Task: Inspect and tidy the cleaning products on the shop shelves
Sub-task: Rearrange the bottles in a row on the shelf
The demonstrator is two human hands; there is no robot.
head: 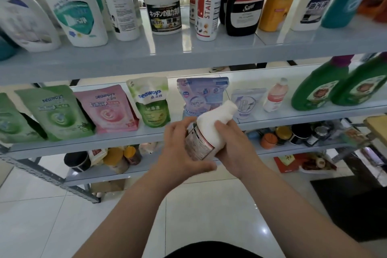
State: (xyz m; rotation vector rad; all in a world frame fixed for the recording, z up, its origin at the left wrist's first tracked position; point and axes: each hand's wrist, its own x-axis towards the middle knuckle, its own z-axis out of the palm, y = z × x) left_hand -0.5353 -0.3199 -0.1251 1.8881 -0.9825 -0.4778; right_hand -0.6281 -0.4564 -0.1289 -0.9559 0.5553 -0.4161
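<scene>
I hold a white bottle (pixel 206 130) with a pale printed label in front of the middle shelf (pixel 125 142), tilted with its white cap up and to the right. My left hand (pixel 180 151) cups its lower end and label side, thumb under the base. My right hand (pixel 234 144) grips its white body from the right. On the top shelf (pixel 188 56) stand several bottles, among them a white one with a black label (pixel 163 6) and a red-capped stain remover (pixel 207 10).
Refill pouches (pixel 104 109) in green, pink and lilac line the middle shelf, with a small pink bottle (pixel 275 95) and two green bottles (pixel 318 88) to the right. Jars and tins (pixel 289 134) crowd the lower shelf. White tiled floor (pixel 199 205) lies below; a dark mat (pixel 356 205) lies right.
</scene>
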